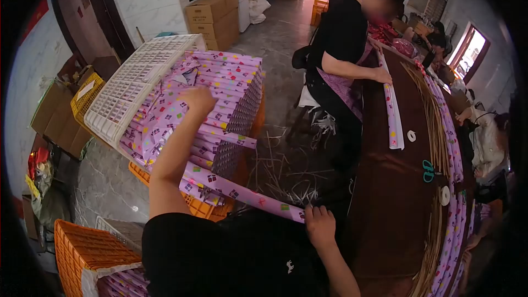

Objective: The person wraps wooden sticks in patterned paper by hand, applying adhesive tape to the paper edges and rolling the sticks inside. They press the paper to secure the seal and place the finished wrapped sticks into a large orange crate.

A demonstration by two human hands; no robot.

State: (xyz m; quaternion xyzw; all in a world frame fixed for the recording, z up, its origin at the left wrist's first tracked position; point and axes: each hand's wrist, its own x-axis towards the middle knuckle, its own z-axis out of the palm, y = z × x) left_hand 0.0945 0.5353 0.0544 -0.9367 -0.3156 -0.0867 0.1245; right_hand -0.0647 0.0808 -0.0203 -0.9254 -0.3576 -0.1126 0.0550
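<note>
My right hand [320, 225] is closed on the near end of a pink-purple wrapping paper roll [242, 192], which slants up to the left across my front. The roll's far end passes behind my left forearm. My left hand [198, 102] is bent into a fist over a stack of similar rolls [234, 88]. Its fingertips are hidden, so what they grip does not show. Beside that hand lies a loose, crumpled sheet of the same patterned paper [165, 113]. The stack rests in a white plastic basket [124, 91] tipped on its side.
Orange crates [91, 247] stand below and at lower left. On the right, a long brown table [385, 203] bears teal-handled scissors [428, 170], tape rolls, brown strips and more rolls. A co-worker [341, 38] handles a roll there. Paper scraps [286, 170] litter the floor.
</note>
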